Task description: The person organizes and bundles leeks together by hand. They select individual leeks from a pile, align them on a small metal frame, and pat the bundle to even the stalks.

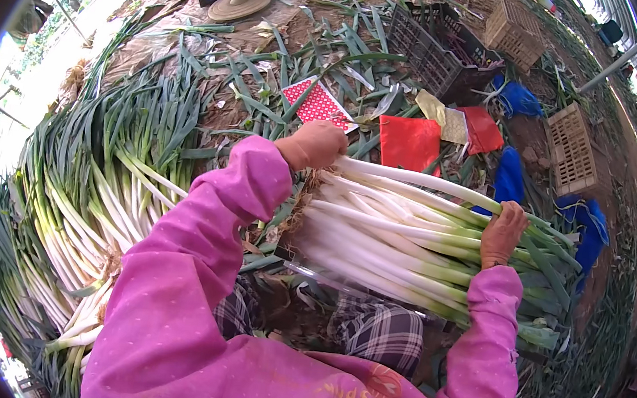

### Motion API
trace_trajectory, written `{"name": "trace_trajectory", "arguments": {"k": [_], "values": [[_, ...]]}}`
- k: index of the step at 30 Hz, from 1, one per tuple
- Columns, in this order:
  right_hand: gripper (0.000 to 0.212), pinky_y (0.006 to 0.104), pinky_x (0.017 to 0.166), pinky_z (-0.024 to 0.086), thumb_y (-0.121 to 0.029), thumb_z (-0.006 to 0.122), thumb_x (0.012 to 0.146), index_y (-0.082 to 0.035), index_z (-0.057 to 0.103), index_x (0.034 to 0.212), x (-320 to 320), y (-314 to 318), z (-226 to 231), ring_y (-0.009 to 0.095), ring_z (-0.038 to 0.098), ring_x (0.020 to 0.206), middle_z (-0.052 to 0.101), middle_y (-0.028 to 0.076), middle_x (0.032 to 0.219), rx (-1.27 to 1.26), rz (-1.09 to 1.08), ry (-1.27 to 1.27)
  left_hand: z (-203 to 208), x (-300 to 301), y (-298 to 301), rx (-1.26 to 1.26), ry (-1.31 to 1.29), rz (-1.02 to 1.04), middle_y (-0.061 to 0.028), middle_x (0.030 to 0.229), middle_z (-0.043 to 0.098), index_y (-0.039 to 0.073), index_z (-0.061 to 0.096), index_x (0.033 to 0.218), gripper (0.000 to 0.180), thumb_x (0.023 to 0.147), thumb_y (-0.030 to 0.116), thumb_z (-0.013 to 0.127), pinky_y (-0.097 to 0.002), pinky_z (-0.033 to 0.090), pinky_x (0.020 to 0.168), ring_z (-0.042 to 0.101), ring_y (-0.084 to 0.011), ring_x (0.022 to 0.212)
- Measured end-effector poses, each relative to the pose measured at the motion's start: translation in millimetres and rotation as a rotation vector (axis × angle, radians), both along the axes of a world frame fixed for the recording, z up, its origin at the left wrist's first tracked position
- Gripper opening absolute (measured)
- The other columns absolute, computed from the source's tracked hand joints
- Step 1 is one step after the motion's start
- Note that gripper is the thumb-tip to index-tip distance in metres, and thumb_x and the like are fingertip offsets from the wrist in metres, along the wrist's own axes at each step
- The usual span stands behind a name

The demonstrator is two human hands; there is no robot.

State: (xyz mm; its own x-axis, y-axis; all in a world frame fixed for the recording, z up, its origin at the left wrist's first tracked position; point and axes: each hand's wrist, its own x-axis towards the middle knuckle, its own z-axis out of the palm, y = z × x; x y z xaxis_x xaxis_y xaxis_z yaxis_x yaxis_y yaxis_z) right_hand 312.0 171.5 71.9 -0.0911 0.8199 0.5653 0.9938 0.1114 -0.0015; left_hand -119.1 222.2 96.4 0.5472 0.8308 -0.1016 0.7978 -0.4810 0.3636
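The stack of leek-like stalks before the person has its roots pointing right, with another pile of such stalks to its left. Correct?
Not quite: the head view shows the stack with its roots pointing left; the other pile does lie to its left.

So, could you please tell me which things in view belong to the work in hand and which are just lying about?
In use:
left hand
right hand
top onion stalk
onion bundle
probably onion pile at left

Apparently lying about:
red sheets
tan crates
blue material
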Motion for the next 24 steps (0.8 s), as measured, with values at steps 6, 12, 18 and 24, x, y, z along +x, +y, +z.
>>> {"name": "trace_trajectory", "arguments": {"k": [6, 12, 18, 24], "values": [[0.025, 0.0616, 0.103, 0.029, -0.012, 0.055, 0.083, -0.011, 0.052, 0.108, -3, 0, -9, 0.030, 0.045, 0.114, 0.050, 0.006, 0.112, -0.146, 0.010, -0.057, -20, -57, 4, 0.284, 0.212, 0.786, -0.0124, 0.079, 0.069, 0.009, 0.069, 0.079, 0.013, 0.078, 0.015, 0.058, -0.0399, 0.055, 0.067, 0.068, -0.0292, 0.079], [0.025, 0.0606, 0.101, 0.032, -0.013, 0.058, 0.081, -0.011, 0.054, 0.106, -3, 5, -3, 0.029, 0.047, 0.111, 0.050, 0.006, 0.111, -0.244, 0.007, -0.108, -5, -140, -23, 0.342, 0.546, 0.739, -0.0090, 0.109, 0.061, 0.011, 0.071, 0.092, 0.019, 0.082, 0.011, 0.054, -0.0353, 0.051, 0.074, 0.064, -0.0251, 0.089], [0.027, 0.0577, 0.099, 0.034, -0.014, 0.061, 0.079, -0.012, 0.056, 0.105, 10, -6, 5, 0.028, 0.048, 0.109, 0.052, 0.005, 0.108, -0.262, 0.019, -0.094, 3, 36, -45, 0.381, -0.081, 0.158, -0.0108, 0.107, 0.062, 0.010, 0.057, 0.120, 0.038, 0.082, 0.007, 0.052, -0.0401, 0.054, 0.069, 0.066, -0.0275, 0.079], [0.026, 0.0607, 0.100, 0.033, -0.022, 0.065, 0.081, -0.014, 0.060, 0.105, 0, -2, 11, 0.024, 0.052, 0.110, 0.057, 0.002, 0.107, -0.344, -0.141, -0.101, -61, 68, -7, 0.192, 0.100, 0.226, -0.0131, 0.090, 0.067, 0.009, 0.066, 0.092, 0.018, 0.085, 0.014, 0.050, -0.0417, 0.054, 0.073, 0.067, -0.0295, 0.088]]}}
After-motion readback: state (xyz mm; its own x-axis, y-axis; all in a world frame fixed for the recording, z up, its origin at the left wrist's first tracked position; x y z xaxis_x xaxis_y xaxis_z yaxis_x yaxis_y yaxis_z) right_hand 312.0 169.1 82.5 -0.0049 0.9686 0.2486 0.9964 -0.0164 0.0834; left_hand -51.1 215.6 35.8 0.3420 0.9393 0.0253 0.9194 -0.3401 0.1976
